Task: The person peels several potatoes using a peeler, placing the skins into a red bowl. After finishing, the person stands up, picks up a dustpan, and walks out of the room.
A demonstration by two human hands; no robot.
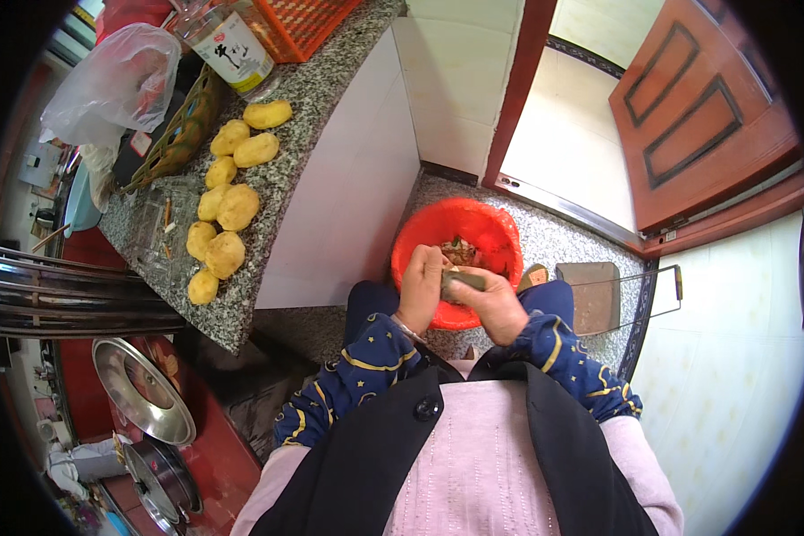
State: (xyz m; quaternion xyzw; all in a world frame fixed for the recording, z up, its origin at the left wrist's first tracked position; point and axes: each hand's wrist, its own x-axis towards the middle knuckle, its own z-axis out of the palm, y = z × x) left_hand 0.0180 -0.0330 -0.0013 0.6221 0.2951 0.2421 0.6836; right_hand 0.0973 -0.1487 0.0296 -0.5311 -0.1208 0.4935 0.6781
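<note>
Both hands meet over a round bin (405,231) lined with a red plastic bag, with scraps inside it. My right hand (491,299) is closed around a dark, flat-sided tool (469,280), whose kind I cannot tell. Its near end touches my left hand (423,280), whose fingers are curled; a small pale bit shows between the hands, and whatever else the left hand holds is hidden. Several peeled potatoes (238,207) lie in an uneven row on the speckled stone counter (321,74) to the left.
On the counter stand a large clear bottle (231,50), an orange plastic basket (308,23), a woven basket (177,137) and a plastic bag (117,80). A long-handled dustpan (588,295) is on the floor at the right, near an open door (703,100). Metal lids and a pot (164,476) sit lower left.
</note>
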